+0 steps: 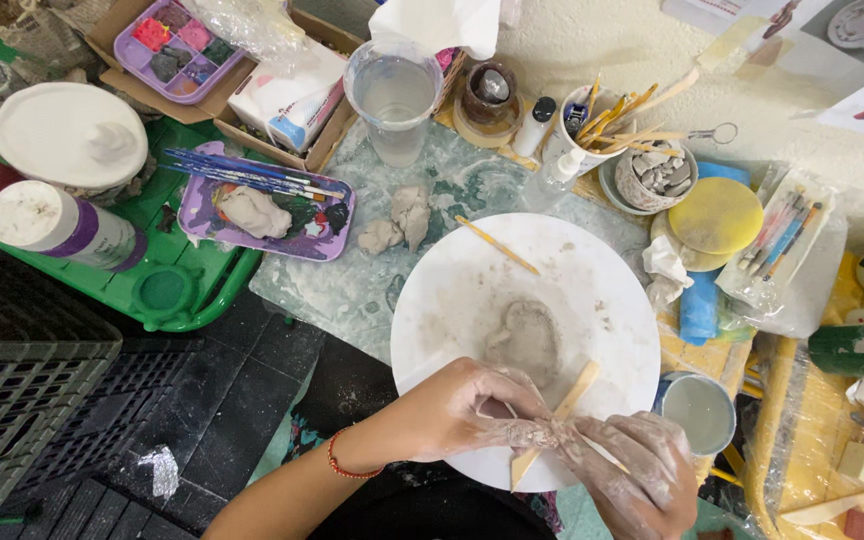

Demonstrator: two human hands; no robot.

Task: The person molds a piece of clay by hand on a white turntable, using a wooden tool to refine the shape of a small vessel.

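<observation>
At lower centre, the clay-smeared left hand (472, 410) and right hand (642, 470) were pinched shut together around a wooden modelling stick (555, 425) over the white round board (452, 290), where the flattened clay slab (524, 340) lay barely shaped.

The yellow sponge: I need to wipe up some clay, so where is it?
In the head view, the round yellow sponge lies at upper right, beside the bowl of small clay pieces and just past the white round board's right edge.
</observation>
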